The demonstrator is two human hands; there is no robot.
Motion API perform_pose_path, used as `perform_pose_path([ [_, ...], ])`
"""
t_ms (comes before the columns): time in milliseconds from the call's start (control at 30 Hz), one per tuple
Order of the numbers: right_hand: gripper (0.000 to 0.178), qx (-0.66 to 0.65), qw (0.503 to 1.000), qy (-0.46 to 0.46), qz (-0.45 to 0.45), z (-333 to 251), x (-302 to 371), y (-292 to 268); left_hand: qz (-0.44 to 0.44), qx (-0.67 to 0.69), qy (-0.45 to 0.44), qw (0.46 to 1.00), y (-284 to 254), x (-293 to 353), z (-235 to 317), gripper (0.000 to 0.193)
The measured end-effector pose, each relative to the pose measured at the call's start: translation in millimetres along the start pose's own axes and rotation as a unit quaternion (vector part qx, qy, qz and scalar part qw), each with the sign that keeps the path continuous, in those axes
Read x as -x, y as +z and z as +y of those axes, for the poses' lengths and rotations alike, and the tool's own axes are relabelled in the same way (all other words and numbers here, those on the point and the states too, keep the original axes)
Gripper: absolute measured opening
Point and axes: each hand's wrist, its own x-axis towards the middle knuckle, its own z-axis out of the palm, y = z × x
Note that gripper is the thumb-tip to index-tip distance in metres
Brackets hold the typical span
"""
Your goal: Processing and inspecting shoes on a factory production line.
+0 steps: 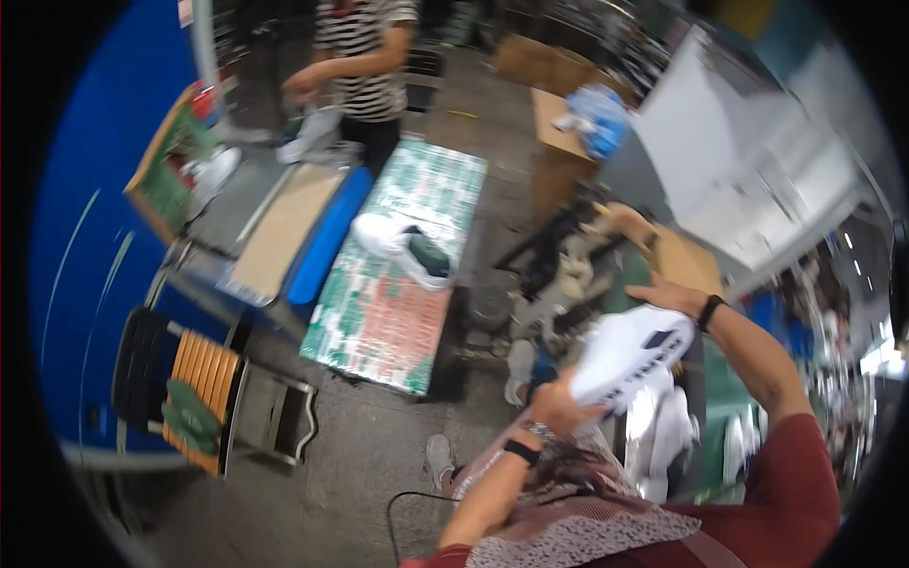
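A white shoe-shaped piece [632,355] with dark printing on it is in front of me, at the right of the view. My left hand [561,402] grips its lower left end, fingers closed around the edge. Along its upper edge lies my right hand [668,295], holding that side with the fingers reaching left. A dark green patch [630,275] shows just beyond the right fingertips; blur hides whether it belongs to the piece. White shoe parts [655,431] are below my hands, near the apron.
A white and green shoe [407,248] rests on a narrow, paint-smeared table [398,322]. Machine parts [573,270] stand just beyond my hands. A co-worker in stripes [365,62] handles a shoe [311,134] at the far left. A slatted chair [204,360] bears green pieces.
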Motion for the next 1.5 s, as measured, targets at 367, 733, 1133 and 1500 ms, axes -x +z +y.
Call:
perform_pose_path([
  [367,0.036,-0.892,0.449,-0.051,0.024,0.3,27.5,151.5,-0.207,-0.357,-0.08,0.907,-106.4,120.0,0.3,0.083],
  [733,0.123,-0.426,0.78,-0.084,0.45,163.2,282.5,152.1,-0.085,-0.446,0.12,0.883,104.7,-46.4,9.2,0.084],
  [1133,0.113,-0.15,0.575,0.623,0.509,297.0,480.8,364.8,-0.356,-0.449,0.237,0.784,380.1,-112.0,-42.0,0.083],
  [1500,0.083,-0.276,0.784,0.292,0.474,381.3,343.5,271.5,-0.325,-0.377,0.207,0.842,360.9,-52.3,-7.9,0.08],
])
